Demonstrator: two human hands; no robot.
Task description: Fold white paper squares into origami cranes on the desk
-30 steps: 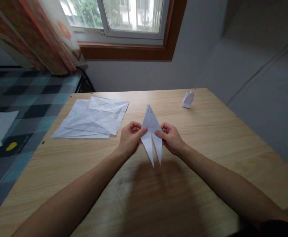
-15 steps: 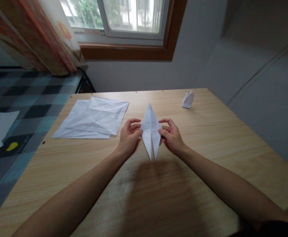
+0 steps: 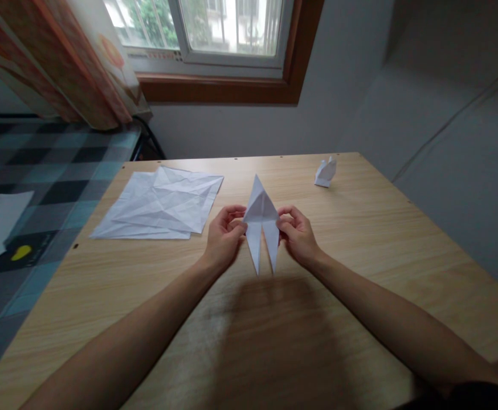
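Head view: you held the folded white paper (image 3: 261,213) between both hands, straight ahead of you and over the middle of the wooden table (image 3: 360,256). Your left hand (image 3: 223,236) was closed in a pinch on the paper's left corner, thumb and forefinger together and the other fingers curled. Your right hand (image 3: 299,234) pinched the right corner in the same way. Neither hand was spread, and each gripped only the paper's edge. The piece was a long narrow kite. Its long axis ran away from you, with the single sharp tip pointing toward the far wall and two slim points hanging back toward you below your hands. The two grips sat at the widest part, one on each side of that axis, so the hands faced each other across it. Both were about equally near, with the paper dead centre between them. Whether the lower points touched the tabletop could not be told; a shadow lay on the wood beneath them. The creased flat sheets (image 3: 163,202) lay well apart, to the left of your left hand. A small folded paper figure (image 3: 326,172) stood well apart, beyond your right hand near the far edge.
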